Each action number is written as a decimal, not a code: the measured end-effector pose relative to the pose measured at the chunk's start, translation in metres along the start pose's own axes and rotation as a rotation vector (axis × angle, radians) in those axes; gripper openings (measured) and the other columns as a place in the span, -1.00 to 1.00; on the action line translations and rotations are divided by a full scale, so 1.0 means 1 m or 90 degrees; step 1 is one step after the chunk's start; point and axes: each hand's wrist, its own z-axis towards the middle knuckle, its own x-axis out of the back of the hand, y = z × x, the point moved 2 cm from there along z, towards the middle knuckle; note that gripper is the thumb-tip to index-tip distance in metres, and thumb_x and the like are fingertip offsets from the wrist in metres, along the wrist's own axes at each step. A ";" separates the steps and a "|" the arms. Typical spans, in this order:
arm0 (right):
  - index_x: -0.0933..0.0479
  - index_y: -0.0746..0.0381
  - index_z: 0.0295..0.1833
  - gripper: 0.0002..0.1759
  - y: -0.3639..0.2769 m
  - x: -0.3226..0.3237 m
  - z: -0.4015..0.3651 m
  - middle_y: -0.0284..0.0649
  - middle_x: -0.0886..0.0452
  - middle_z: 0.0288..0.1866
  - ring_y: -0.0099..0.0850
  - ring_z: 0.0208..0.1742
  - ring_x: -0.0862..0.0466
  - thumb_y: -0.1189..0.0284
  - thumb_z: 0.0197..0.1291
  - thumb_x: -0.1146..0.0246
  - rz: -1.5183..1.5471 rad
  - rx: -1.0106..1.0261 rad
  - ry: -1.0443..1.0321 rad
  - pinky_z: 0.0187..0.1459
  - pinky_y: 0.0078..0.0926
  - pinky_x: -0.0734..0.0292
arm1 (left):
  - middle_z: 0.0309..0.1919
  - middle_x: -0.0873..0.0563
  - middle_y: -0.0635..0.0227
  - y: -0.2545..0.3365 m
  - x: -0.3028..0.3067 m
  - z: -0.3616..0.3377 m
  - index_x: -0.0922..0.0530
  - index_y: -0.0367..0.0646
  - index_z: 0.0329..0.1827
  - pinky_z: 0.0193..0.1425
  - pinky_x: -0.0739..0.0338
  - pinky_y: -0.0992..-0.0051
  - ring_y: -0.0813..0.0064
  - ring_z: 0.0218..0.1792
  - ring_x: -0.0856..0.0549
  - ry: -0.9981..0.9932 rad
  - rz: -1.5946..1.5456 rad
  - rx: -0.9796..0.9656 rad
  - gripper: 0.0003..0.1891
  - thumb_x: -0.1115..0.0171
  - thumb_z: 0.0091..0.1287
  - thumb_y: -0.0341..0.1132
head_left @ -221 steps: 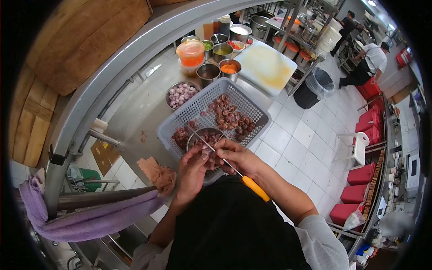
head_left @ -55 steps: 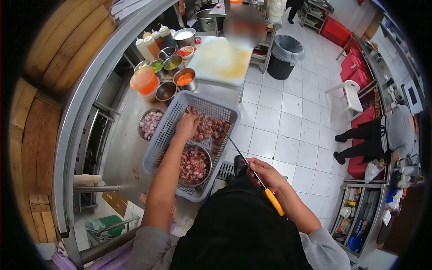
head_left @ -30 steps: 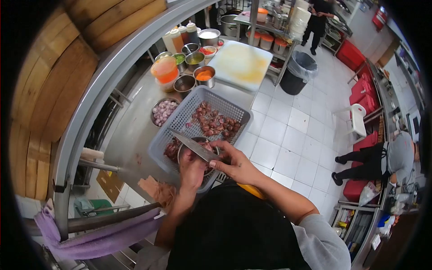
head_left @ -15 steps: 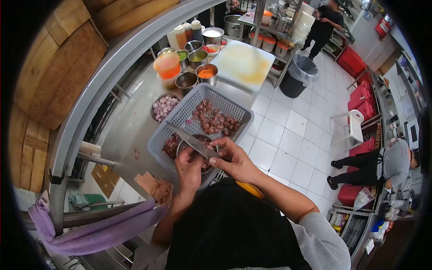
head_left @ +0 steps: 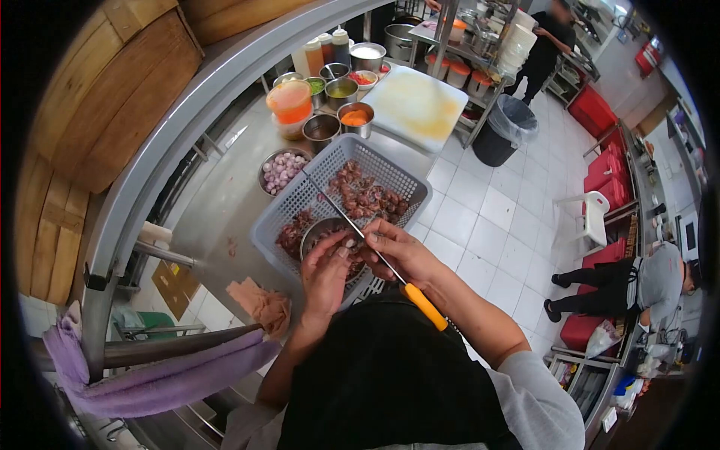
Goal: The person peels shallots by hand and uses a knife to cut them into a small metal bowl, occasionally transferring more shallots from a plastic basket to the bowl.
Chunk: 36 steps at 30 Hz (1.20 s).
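Observation:
My left hand (head_left: 324,274) holds a small reddish onion against the blade, above a metal bowl (head_left: 311,231) of peelings. My right hand (head_left: 401,253) grips a long knife (head_left: 352,229) with an orange handle (head_left: 426,307); the blade points up and left over the basket. The grey plastic basket (head_left: 390,171) on the steel counter holds a heap of unpeeled reddish onions (head_left: 369,196) at its far side. A steel bowl of peeled pale onions (head_left: 281,169) stands left of the basket.
Steel tubs of sauces (head_left: 355,117), an orange-lidded container (head_left: 291,103) and a white cutting board (head_left: 417,105) sit beyond the basket. A black bin (head_left: 513,133) stands on the tiled floor. A purple cloth (head_left: 142,379) hangs on a rail at left. Other people work at right.
The knife has turned from flat-side-up to edge-on, and its orange handle now shows below my right hand. My left hand stays at the onion over the bowl.

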 end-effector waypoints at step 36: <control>-0.34 0.11 0.39 -0.46 0.030 0.031 0.019 -0.38 -0.51 -0.35 -0.62 -0.62 -0.42 0.25 0.38 -0.30 -0.068 -0.133 0.065 -0.64 -0.69 -0.21 | -0.06 -0.71 0.15 -0.009 0.055 -0.004 -0.52 -0.24 0.08 0.05 -0.62 0.35 0.30 -0.05 -0.72 0.114 -0.031 0.045 -0.80 -0.18 0.42 -0.53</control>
